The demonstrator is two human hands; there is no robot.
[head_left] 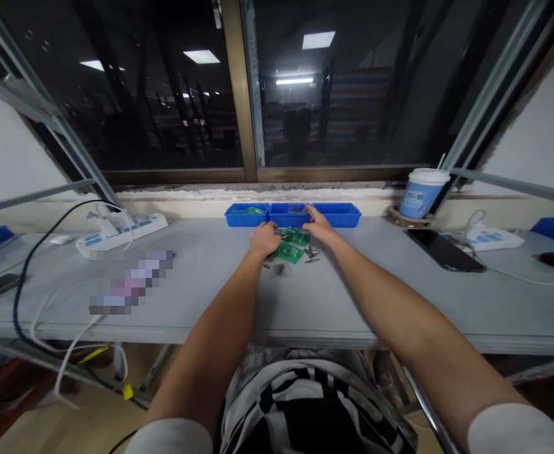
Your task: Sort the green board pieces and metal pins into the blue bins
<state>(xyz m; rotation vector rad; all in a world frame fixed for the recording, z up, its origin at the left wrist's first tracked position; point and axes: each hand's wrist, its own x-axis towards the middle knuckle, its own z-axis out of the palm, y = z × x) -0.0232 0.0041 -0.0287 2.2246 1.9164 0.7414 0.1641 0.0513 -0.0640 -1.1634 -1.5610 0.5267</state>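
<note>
Between the two bare hands, on the grey table (201,252), lays out green packets (290,253) in a loose, overlapping cluster. Keeps the left hand (265,240) right at their left edge, with fingers curled inward and partly closed; cannot tell whether pinching anything between the fingertips, too small and blurred to read. Reaches with the right hand (322,228) to the upper right of the cluster, with fingers somewhat parted, one extended over the front right part of the middle blue bin (281,221), the others lower, near the packets' upper right edge; cannot tell whether gripping anything there.

Just right of the packets, below the right fingers and apart from them, shows small metal pieces (312,255) scattered on the tabletop. Nearer the body, below the packets and clear of both hands, shows a small transparent bag (281,270) with brownish contents, too blurred to identify.

Beyond the hands, lines up the middle bin between the left blue bin (246,221), with more green packets inside, and the right blue bin (337,218). Farther right, places a lidded cup (419,194) behind a dark phone (443,250).
</note>
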